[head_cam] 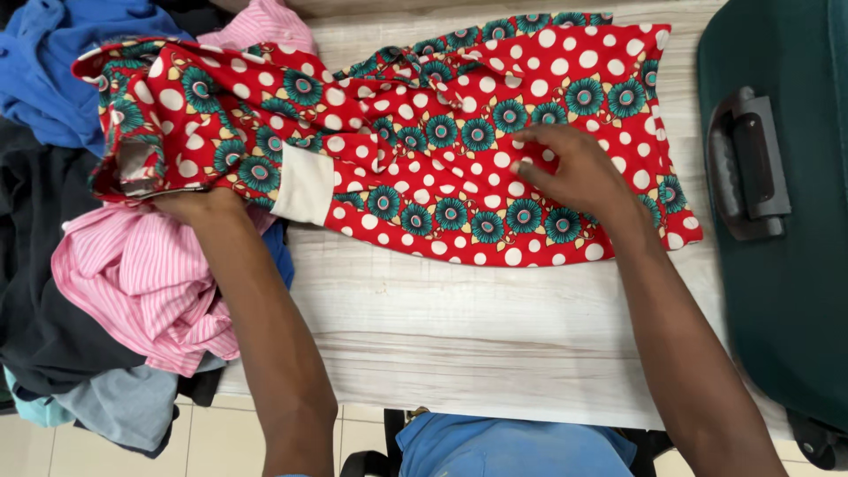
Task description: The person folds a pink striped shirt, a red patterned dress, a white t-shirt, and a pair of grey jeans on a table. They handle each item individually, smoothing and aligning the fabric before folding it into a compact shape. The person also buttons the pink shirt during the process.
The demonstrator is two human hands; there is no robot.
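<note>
Red cotton garment with white dots and teal flower rings [459,132]: spread flat across the pale wood-grain table [459,327], reaching from the heap of clothes at the left almost to the suitcase at the right.
Right hand [570,172]: laid palm-down on the garment's middle right part, fingers close together and pointing left, fingertips pressed onto the cloth; nothing is pinched.
Garment relative to right hand: lies directly under the hand and extends beyond it on every side, with its lower hem just below the wrist.
Left hand [199,201]: mostly hidden beneath the bunched left end of the garment; only its back and wrist are seen, so whether the fingers are closed on the cloth cannot be told.
Garment relative to left hand: the crumpled left end is draped over the hand, with a plain cream cuff panel [305,185] showing just to the right of the wrist.
Pink and white striped shirt [146,283]: piled beside the left forearm, partly under the garment's left end.
Blue cloth [53,62]: seen at the upper left, behind the garment.
Dark grey and black clothes [44,291]: heaped at the table's left edge under the striped shirt.
Dark green hard suitcase with a grey handle [777,265]: set at the right, near the garment's right edge but apart from it.
</note>
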